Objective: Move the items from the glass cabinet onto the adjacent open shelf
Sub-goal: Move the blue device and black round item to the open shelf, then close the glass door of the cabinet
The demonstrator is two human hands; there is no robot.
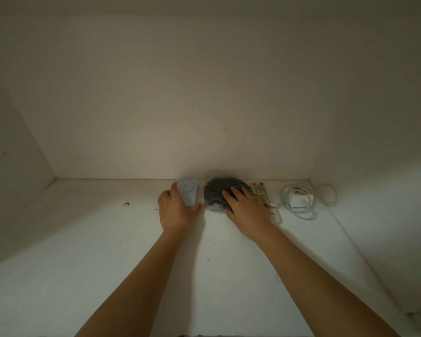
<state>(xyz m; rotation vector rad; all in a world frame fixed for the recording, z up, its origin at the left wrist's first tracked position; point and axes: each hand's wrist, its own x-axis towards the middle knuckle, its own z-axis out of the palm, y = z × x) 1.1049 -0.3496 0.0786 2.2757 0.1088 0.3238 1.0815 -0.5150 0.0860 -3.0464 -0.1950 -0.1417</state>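
On a white shelf (107, 251), against its back wall, a row of items lies. My left hand (176, 210) wraps around a pale blue flat device (188, 192) with a round face. My right hand (247, 207) rests on a round black object wrapped in plastic (216, 193), fingers spread over its top and thumb at its near edge. Right of it lies a white remote control (260, 190), partly under my right hand. Further right sits a white adapter (300, 199) with a coiled clear cable (326, 190).
White side walls (15, 154) close the shelf at left and right, and a back wall rises behind the items. Small crumbs (126, 203) lie on the shelf's left part. The shelf's front half holds only my forearms.
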